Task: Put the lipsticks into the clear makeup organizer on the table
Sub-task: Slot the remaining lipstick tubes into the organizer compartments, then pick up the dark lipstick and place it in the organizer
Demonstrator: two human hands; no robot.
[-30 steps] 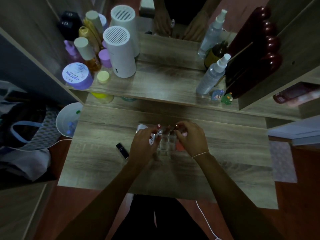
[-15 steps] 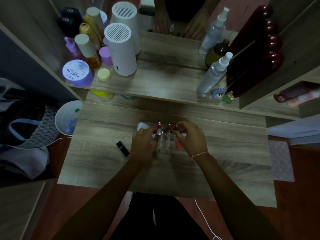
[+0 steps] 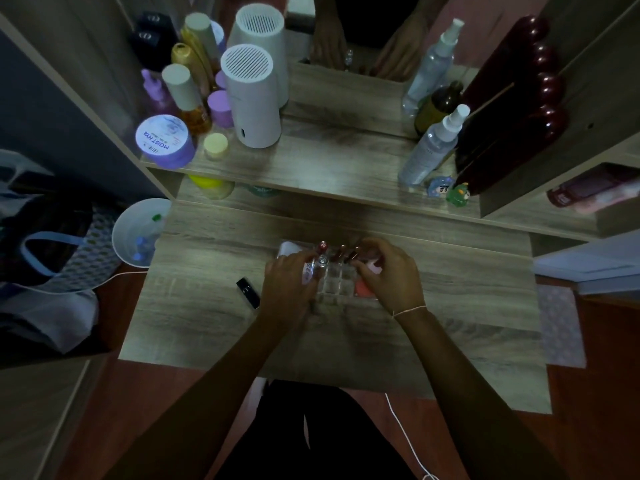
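The clear makeup organizer (image 3: 334, 282) is being bracketed on the table (image 3: 467, 306) by both hands, presumably so the light acrylic is not being pushed around during loading. The left hand (image 3: 289, 284) is curled narrow around a pale tube with a clear cap (image 3: 313, 266), being held at the organizer's near-left cells, probably for lowering cap-up. The right hand (image 3: 389, 271) is pinched narrow at the far-right cells, fingertips (image 3: 360, 249) beside the dark-red lipsticks (image 3: 346, 252) being kept upright there; whether one is actually being gripped cannot be told, since it is too dark. A red-capped lipstick (image 3: 322, 247) is standing just beyond the left grip. A black lipstick (image 3: 248, 293) is lying flat outboard of the left grip, apart from the organizer, likely still to be loaded. Something pink (image 3: 363, 288) is being partly hidden under the right palm; what it is cannot be told. Several cells between the two grips are showing empty.
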